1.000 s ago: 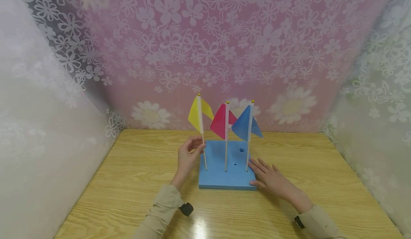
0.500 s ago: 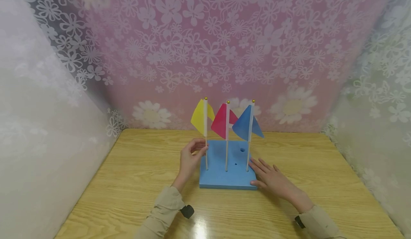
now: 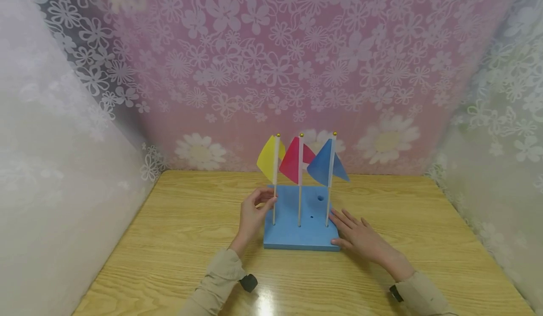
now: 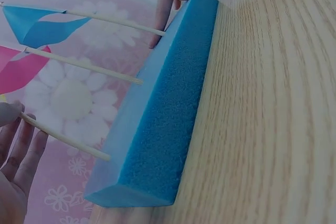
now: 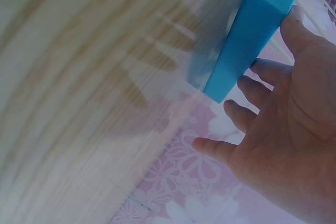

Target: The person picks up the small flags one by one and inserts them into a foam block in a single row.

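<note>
A blue foam block point(image 3: 301, 239) lies on the table with three small flags standing in a row along it. My left hand point(image 3: 254, 213) pinches the wooden stick of the yellow flag point(image 3: 266, 159), at the left, between thumb and fingers; the stick's foot is in a hole of the block. In the middle stands the red flag point(image 3: 290, 160), and the blue flag point(image 3: 321, 162) is at the right. With fingers spread, my right hand point(image 3: 360, 236) rests against the block's right edge. The right wrist view shows its thumb point(image 5: 296, 30) at the block's edge.
Toward the back right of the block's top is a larger hole point(image 3: 320, 198), with a small hole point(image 3: 311, 217) nearer the front. The wood-grain table point(image 3: 191, 221) extends on all sides, and a pink flowered backdrop point(image 3: 271, 70) rises behind it.
The yellow flag's stick has swung from a leftward lean to nearly upright, its top moving right and down, and my left hand has moved slightly right with it. My right hand has stayed put.
</note>
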The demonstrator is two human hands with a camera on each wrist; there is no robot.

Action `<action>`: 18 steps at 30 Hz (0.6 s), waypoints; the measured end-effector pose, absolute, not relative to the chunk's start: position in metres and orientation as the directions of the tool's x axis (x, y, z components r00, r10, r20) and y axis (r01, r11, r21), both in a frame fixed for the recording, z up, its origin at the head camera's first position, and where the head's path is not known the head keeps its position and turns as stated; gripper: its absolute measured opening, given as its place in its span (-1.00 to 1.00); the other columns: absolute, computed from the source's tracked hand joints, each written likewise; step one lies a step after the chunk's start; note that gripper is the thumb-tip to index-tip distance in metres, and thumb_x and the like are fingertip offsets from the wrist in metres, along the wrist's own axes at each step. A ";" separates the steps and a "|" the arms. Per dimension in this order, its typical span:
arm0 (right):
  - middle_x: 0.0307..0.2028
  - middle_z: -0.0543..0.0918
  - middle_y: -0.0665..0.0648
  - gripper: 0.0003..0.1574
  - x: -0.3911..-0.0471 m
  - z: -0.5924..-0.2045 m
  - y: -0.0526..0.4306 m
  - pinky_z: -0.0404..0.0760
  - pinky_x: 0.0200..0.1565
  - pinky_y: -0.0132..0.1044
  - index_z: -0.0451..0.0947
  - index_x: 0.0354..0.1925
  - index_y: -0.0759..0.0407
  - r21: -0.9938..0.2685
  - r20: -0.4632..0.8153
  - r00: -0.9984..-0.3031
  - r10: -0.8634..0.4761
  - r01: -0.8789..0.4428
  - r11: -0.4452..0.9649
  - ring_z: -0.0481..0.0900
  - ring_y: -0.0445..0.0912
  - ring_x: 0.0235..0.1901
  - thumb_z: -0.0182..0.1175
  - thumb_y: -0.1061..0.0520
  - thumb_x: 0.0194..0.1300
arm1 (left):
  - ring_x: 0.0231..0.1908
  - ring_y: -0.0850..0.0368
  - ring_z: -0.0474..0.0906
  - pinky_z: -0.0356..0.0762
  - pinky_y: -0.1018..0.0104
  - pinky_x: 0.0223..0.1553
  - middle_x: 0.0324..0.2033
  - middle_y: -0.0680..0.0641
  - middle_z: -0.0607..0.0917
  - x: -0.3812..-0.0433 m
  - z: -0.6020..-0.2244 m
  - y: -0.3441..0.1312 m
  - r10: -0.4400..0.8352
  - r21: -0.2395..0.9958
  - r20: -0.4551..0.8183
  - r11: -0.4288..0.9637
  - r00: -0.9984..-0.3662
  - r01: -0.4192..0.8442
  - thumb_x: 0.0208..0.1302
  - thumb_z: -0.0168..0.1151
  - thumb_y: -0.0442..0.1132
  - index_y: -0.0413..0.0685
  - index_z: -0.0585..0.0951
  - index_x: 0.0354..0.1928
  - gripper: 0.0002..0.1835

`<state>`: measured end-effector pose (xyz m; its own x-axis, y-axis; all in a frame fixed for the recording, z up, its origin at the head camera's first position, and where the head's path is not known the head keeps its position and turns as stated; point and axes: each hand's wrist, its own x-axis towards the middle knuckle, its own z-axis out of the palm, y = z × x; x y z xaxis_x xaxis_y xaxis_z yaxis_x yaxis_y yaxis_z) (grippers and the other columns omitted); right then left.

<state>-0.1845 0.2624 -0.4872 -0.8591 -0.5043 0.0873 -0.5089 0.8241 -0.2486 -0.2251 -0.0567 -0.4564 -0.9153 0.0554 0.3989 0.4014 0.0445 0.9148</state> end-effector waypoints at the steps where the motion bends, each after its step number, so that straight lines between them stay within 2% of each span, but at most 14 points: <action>1: 0.52 0.22 0.26 -0.11 -0.185 -0.487 0.262 0.20 0.24 0.57 0.20 0.54 0.17 -0.247 0.088 -0.859 -0.504 -0.509 0.824 0.14 0.32 0.48 0.15 -0.22 0.46 | -0.15 -0.29 0.70 0.75 0.31 -0.21 -0.16 -0.36 0.75 -0.224 -0.455 -0.057 0.055 0.913 0.401 0.049 -0.914 0.404 0.32 0.32 -0.48 -0.41 0.64 -0.05 -0.80; 3: 0.52 0.22 0.26 -0.11 -0.185 -0.487 0.262 0.20 0.24 0.57 0.20 0.54 0.16 -0.245 0.090 -0.858 -0.505 -0.510 0.824 0.14 0.32 0.48 0.14 -0.23 0.47 | -0.15 -0.27 0.70 0.71 0.42 -0.24 -0.16 -0.35 0.75 -0.226 -0.457 -0.056 0.052 0.911 0.405 0.064 -0.913 0.407 0.31 0.33 -0.46 -0.39 0.64 -0.05 -0.79; 6: 0.52 0.22 0.26 -0.11 -0.186 -0.487 0.262 0.19 0.24 0.58 0.20 0.54 0.16 -0.248 0.089 -0.860 -0.503 -0.508 0.825 0.13 0.33 0.48 0.14 -0.23 0.47 | -0.13 -0.27 0.70 0.66 0.47 -0.28 -0.15 -0.32 0.76 -0.233 -0.467 -0.055 0.041 0.912 0.399 0.088 -0.916 0.401 0.31 0.36 -0.43 -0.36 0.65 -0.03 -0.77; 12: 0.52 0.23 0.26 -0.11 -0.187 -0.484 0.261 0.20 0.24 0.58 0.21 0.54 0.17 -0.262 0.087 -0.859 -0.504 -0.508 0.821 0.14 0.33 0.48 0.16 -0.22 0.45 | -0.13 -0.17 0.72 0.71 0.34 -0.28 -0.16 -0.23 0.78 -0.245 -0.480 -0.053 0.027 0.909 0.402 0.105 -0.915 0.403 0.27 0.39 -0.43 -0.25 0.68 -0.03 -0.76; 18: 0.52 0.22 0.27 -0.10 -0.188 -0.484 0.260 0.19 0.24 0.58 0.21 0.53 0.17 -0.292 0.078 -0.865 -0.496 -0.496 0.818 0.12 0.35 0.48 0.18 -0.21 0.44 | -0.14 0.01 0.72 0.75 0.26 -0.22 -0.16 -0.08 0.79 -0.246 -0.482 -0.056 0.026 0.901 0.414 0.132 -0.910 0.414 0.28 0.43 -0.32 -0.08 0.70 -0.04 -0.77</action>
<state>-0.1882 0.2602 -0.4839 -0.8646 -0.4964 0.0781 -0.4959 0.8179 -0.2918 -0.2455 -0.0565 -0.4815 -0.9097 0.0260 0.4144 0.4141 0.1316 0.9007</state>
